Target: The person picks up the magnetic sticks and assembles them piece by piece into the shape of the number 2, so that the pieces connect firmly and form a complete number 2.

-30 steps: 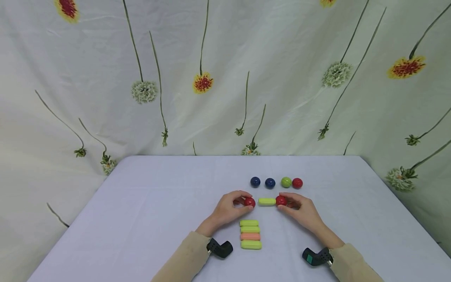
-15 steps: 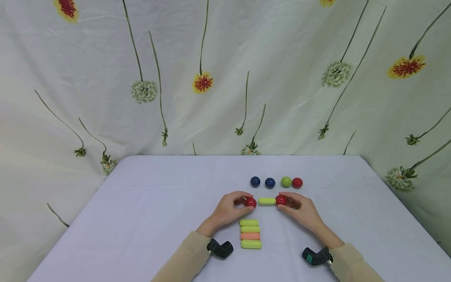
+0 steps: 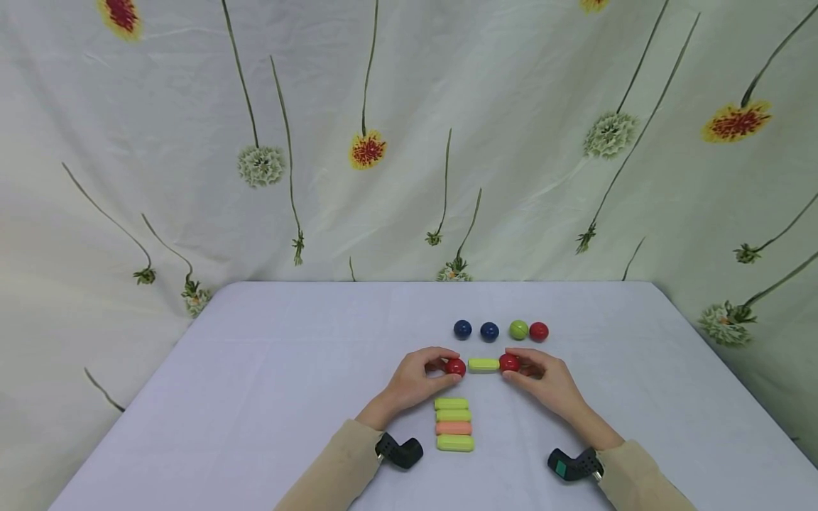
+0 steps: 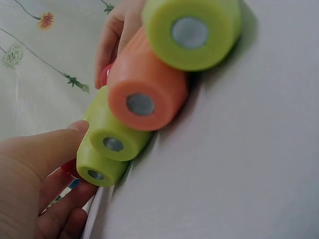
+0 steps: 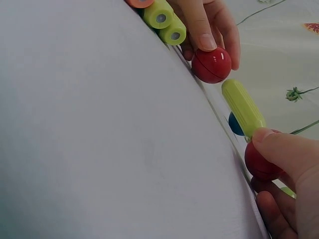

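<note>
My left hand (image 3: 414, 377) pinches a red ball (image 3: 456, 367) between thumb and fingers. Facing it, my right hand (image 3: 548, 380) grips another red ball (image 3: 509, 363). A yellow-green rod (image 3: 483, 365) meets that second ball end-on and points toward the left hand. Between the rod's free end and the left ball a narrow gap shows, also in the right wrist view, where the rod (image 5: 243, 104) looks ribbed. Nearer to me lie several rods side by side: yellow-green ones (image 3: 455, 443) and an orange one (image 3: 454, 428). Silvery discs sit in their ends in the left wrist view.
Behind the hands, a loose row holds two dark blue balls (image 3: 463, 329), a green ball (image 3: 519, 329) and a red ball (image 3: 539, 331). A white cloth covers the table (image 3: 287, 397). At its far edge hangs a flower-printed curtain (image 3: 511, 142).
My left hand has shifted slightly right with its red ball, narrowing the gap to the rod. The right hand, its ball and the rod stay practically still.
</note>
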The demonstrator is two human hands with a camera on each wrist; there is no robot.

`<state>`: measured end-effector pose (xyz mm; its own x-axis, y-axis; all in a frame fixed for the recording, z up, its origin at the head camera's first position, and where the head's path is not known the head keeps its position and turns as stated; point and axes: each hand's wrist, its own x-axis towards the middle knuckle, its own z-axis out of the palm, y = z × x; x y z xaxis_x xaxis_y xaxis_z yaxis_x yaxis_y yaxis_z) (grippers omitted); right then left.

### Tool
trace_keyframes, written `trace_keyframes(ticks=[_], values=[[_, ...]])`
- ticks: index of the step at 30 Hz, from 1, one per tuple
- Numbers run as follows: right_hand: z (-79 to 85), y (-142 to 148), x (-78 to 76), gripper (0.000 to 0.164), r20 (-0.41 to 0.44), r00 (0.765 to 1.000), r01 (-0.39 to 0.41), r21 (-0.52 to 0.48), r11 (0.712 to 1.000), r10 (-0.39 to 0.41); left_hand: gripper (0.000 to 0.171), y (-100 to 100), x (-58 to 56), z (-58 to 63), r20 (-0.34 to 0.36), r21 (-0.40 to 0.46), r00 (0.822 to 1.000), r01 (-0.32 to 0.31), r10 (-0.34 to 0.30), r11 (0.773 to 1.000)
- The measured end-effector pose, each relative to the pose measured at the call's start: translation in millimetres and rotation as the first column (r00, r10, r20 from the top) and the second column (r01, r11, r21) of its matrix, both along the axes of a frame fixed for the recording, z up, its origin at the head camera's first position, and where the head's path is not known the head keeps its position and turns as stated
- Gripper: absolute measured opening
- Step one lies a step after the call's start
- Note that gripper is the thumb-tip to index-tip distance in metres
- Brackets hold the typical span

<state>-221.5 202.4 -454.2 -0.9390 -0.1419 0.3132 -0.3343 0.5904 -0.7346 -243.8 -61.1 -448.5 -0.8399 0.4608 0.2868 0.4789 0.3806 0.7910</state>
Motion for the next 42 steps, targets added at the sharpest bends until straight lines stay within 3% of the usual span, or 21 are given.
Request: trace_keyframes(ticks=[24,42], values=[[-2.0,0.1,-1.1,0.042,0.018,1.0,-0.013,0.007,1.0,0.013,0.037,0.5,0.0,0.4,0.001,-0.006,1.0,-0.004,0.004,1.0],[-3.6,1.6,-3.0,0.038,-0.043,0.999,-0.012,0.001,1.0,0.012,0.032,0.5,-2.4,-2.0,-0.046,-0.011,0.998,-0.052,0.051,0.999]])
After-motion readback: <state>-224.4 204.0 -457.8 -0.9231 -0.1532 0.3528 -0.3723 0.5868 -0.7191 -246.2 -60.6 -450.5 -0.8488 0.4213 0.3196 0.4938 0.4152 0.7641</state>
